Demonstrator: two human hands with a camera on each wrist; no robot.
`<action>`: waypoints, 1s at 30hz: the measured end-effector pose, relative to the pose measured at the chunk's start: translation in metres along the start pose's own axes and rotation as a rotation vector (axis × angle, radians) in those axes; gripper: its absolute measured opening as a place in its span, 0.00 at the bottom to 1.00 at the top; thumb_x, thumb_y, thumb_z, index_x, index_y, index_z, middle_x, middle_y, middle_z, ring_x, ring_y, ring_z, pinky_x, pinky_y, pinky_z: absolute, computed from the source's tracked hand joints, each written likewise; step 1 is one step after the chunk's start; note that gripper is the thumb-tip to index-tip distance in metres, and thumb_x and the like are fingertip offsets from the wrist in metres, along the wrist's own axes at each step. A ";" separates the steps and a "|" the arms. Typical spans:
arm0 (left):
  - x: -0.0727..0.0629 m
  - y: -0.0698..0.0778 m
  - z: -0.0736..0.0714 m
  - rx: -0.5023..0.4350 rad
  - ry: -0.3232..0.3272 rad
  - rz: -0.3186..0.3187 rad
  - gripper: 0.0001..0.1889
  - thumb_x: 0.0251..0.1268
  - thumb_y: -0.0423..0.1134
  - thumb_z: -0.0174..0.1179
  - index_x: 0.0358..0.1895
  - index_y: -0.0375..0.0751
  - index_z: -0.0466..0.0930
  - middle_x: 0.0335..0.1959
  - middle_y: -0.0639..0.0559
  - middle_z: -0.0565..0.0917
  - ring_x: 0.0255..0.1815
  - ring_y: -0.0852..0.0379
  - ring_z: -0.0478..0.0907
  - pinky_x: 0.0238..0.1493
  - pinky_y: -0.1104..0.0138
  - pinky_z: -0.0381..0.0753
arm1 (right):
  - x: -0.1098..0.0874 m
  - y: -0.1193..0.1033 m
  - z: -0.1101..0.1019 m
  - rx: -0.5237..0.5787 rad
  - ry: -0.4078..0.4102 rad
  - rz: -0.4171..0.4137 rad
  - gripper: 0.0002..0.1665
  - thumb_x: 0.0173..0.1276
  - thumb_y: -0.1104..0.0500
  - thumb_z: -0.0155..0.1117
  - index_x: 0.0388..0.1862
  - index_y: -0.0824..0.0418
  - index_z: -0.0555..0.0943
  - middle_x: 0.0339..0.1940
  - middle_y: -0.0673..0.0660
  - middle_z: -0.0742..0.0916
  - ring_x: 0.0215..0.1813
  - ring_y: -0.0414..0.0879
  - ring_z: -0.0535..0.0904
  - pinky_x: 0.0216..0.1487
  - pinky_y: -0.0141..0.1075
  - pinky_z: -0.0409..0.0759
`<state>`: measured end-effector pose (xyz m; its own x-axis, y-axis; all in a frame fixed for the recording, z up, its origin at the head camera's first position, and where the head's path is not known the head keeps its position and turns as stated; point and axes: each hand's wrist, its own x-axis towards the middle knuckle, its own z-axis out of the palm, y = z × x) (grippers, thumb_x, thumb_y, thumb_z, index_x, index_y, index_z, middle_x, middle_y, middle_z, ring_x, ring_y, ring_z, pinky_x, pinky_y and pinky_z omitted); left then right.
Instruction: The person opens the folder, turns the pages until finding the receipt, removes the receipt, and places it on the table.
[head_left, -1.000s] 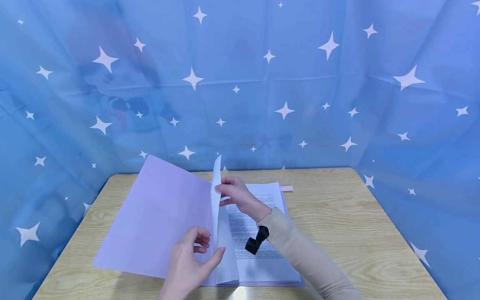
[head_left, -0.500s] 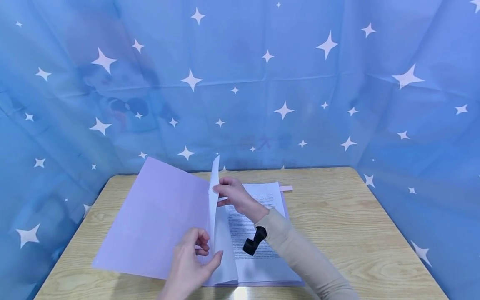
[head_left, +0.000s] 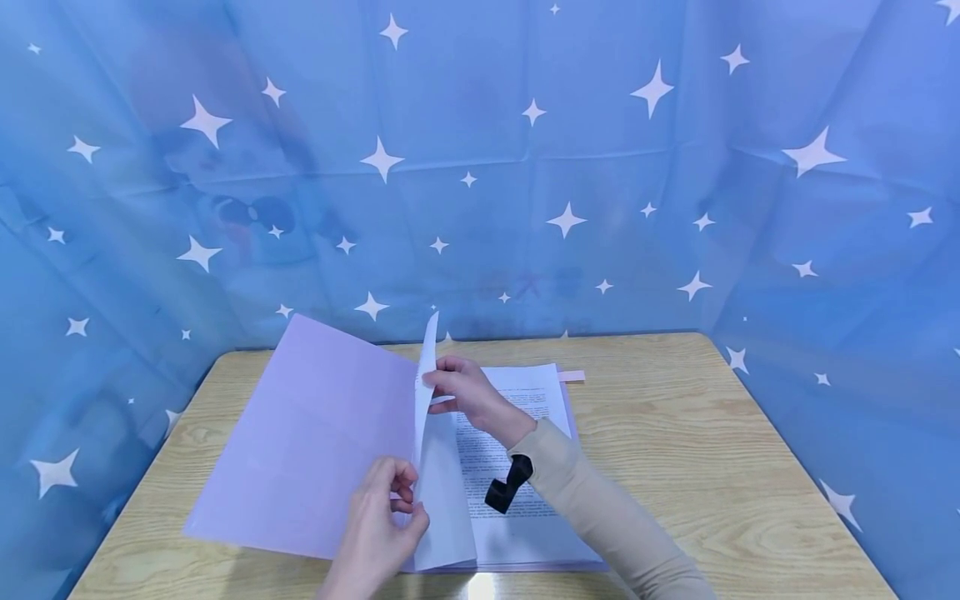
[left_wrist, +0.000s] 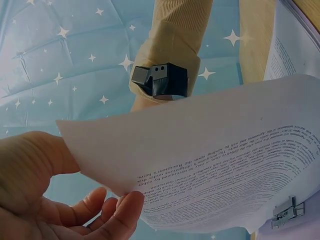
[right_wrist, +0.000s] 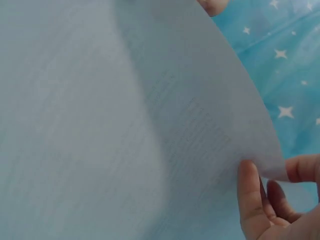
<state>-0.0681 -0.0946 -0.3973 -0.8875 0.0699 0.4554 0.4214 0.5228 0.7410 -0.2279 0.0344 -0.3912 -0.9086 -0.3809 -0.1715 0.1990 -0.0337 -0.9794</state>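
Folder (head_left: 322, 417) lies open on table (head_left: 720, 467): cover (head_left: 292, 475) L, printed pgs (head_left: 525, 521) R, lifted sheet (head_left: 442, 500) btwn. L hand (head_left: 378, 508) is at sheet's near part, R hand (head_left: 476, 396) at its far part; R sleeve (head_left: 600, 500) crosses over pgs. Tab (head_left: 572, 376) juts out R of pgs' far corner. Curtain (head_left: 480, 208) hangs behind table & on both sides.

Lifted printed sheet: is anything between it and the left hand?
Nothing visible does. In the left wrist view, the left hand meets the lifted printed sheet directly, its digits on both sides of the free edge; the metal clip sits apart from the hand.
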 end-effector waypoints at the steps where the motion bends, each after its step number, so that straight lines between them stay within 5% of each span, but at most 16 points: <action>1: 0.000 -0.001 0.000 0.003 0.002 0.007 0.21 0.32 0.13 0.60 0.34 0.34 0.70 0.32 0.52 0.70 0.29 0.61 0.71 0.25 0.75 0.80 | 0.000 0.000 0.000 0.003 -0.004 0.001 0.11 0.65 0.61 0.58 0.43 0.67 0.74 0.36 0.58 0.82 0.36 0.46 0.81 0.39 0.41 0.84; 10: -0.001 -0.008 -0.006 0.038 0.022 0.014 0.22 0.32 0.11 0.58 0.34 0.34 0.69 0.32 0.52 0.70 0.29 0.62 0.69 0.24 0.74 0.79 | -0.001 0.002 -0.001 0.037 -0.016 -0.003 0.15 0.65 0.59 0.60 0.47 0.67 0.73 0.39 0.58 0.81 0.37 0.46 0.80 0.35 0.38 0.85; 18: -0.002 -0.018 -0.013 0.115 0.096 0.102 0.24 0.30 0.10 0.58 0.35 0.35 0.70 0.32 0.53 0.69 0.28 0.62 0.69 0.22 0.75 0.78 | -0.001 -0.001 -0.002 0.050 -0.042 -0.018 0.12 0.64 0.58 0.61 0.43 0.63 0.73 0.35 0.55 0.82 0.37 0.45 0.82 0.35 0.38 0.84; 30: -0.007 -0.034 -0.033 0.237 0.134 0.036 0.19 0.33 0.11 0.58 0.28 0.37 0.78 0.33 0.49 0.74 0.29 0.57 0.71 0.24 0.73 0.80 | -0.004 0.001 -0.015 0.051 -0.057 -0.043 0.04 0.64 0.63 0.59 0.37 0.62 0.75 0.32 0.54 0.82 0.36 0.45 0.81 0.42 0.37 0.82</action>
<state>-0.0705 -0.1407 -0.4092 -0.8334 -0.0129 0.5525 0.3831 0.7071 0.5943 -0.2297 0.0496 -0.3930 -0.8945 -0.4303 -0.1217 0.1803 -0.0979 -0.9787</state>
